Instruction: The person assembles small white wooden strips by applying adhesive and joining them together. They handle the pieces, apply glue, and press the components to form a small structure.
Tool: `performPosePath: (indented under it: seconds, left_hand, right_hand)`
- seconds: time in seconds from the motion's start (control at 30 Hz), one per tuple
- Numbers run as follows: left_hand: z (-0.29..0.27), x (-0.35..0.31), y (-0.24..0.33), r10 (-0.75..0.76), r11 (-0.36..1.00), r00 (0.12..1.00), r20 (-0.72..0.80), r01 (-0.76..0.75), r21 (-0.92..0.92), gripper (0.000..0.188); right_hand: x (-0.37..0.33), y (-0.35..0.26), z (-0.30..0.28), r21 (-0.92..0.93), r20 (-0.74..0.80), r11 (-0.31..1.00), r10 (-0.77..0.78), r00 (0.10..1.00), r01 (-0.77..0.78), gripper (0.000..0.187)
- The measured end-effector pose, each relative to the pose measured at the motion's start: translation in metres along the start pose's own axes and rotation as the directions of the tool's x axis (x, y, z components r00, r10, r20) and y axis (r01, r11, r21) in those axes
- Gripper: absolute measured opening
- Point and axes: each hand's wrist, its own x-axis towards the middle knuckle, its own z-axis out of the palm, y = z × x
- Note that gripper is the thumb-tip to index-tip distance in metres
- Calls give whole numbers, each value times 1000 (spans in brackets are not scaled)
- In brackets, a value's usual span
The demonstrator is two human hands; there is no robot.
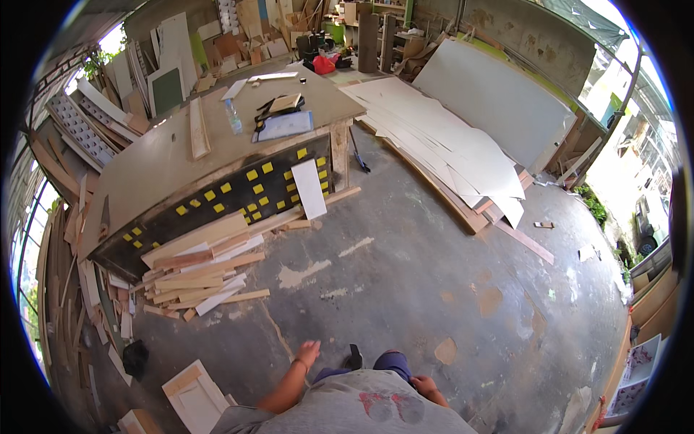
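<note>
My left hand (pixel 309 353) hangs low in front of me, its fingers loosely curled together, with nothing visible in it. On the other side, my right hand (pixel 426 385) is down beside my hip; its fingers are too small and partly hidden to make out. Neither hand touches any of the wood around me. Nearest to my left arm is a white panel with a framed edge (pixel 195 398) on the floor. Farther ahead on the left lies a pile of wooden strips (pixel 206 278), at the foot of a large workbench (pixel 260 170) with yellow squares on its dark side.
On the bench are a long wooden strip (pixel 199 129), a plastic bottle (pixel 233 117) and a clipboard-like blue-white sheet (pixel 283 126). White sheets (pixel 441 145) lie stacked low on the right, before a large leaning board (pixel 495 101). A black bag (pixel 135 358) sits at left.
</note>
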Motion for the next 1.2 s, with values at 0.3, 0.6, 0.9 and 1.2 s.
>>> performPosePath:
  seconds: [0.3, 0.6, 0.9, 1.2]
  left_hand:
    - [78, 232, 390, 375, 873, 921, -109, -390, -293, 36]
    - [97, 361, 293, -520, 720, 853, -39, 462, 517, 47]
    - [149, 638, 575, -376, 918, 921, -99, 385, 97, 44]
    - [159, 848, 912, -194, 952, 977, -93, 164, -258, 41]
  right_hand:
    - [244, -84, -190, 248, -10, 891, 395, 919, -381, 34]
    - [561, -355, -459, 467, -257, 884, 141, 956, -5, 28]
    - [855, -660, -660, 187, -293, 949, -193, 937, 253, 27]
    - [971, -655, -710, 124, 60, 855, 499, 864, -503, 26]
